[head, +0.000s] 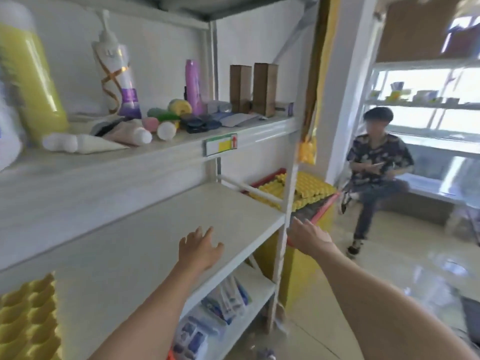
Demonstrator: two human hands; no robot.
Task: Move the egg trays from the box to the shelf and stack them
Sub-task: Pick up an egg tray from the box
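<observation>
1. Landmark: the shelf (161,229), a white metal rack; its bare middle board fills the centre of the view.
2. Far left of the shelf board, at the lower corner: one yellow egg tray (28,318) lies on it, cups up, partly cut off by the frame edge.
3. Board above: big yellow-green bottle (39,81), white pump bottle (114,71), tubes lying flat (98,141), purple can (193,87), two brown cartons (253,89) upright side by side. A price label (220,144) sits on that board's front edge.
4. Left hand (200,249) hovers over the shelf board near its front edge, palm down, fingers spread, holding nothing.
5. Board below: packets in blue and white wrap (223,302), blurred.
6. The shelf's right front post (284,229) stands between the two hands and partly blocks the view of the box.
7. Right hand (309,236) is just right of that post, outside the shelf, fingers extended and loose, empty. It reaches toward the box rim; contact cannot be told.
8. Right of the shelf: yellow box (304,268) with a red rim, the stack of yellow egg trays (306,189) inside it, top tray above rim level.
9. A small yellow bag (306,152) hangs above the box beside the post.
10. Further right: a seated person (376,175) in a patterned shirt, well apart from the box.
11. Room: glossy pale tile floor (389,268), bright window shelving (428,105) behind the person. The whole frame is motion-blurred.
</observation>
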